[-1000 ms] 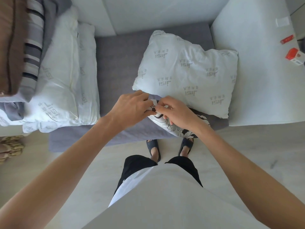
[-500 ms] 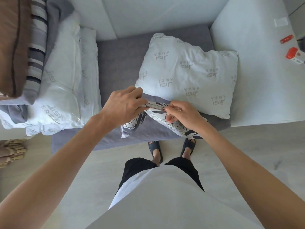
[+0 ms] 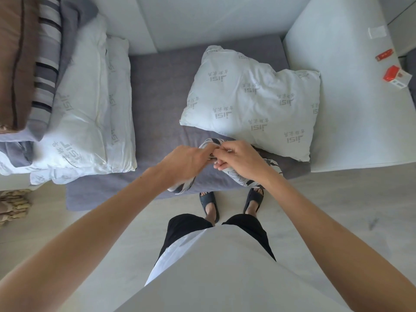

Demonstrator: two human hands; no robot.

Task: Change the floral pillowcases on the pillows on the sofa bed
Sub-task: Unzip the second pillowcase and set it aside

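At six o'clock of bare pillow [image 3: 252, 102]: left hand [image 3: 186, 163], right hand [image 3: 238, 157] pinching floral pillowcase [image 3: 247, 176]; fitting undone.

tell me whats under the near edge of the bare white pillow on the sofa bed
The floral pillowcase runs under the bare white pillow, on the grey sheet. Both hands, left hand and right hand, pinch it. How far under is hidden.

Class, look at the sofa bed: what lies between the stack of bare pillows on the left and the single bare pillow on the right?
In the head view, only a bare strip of grey sheet lies between the stack and the single pillow.
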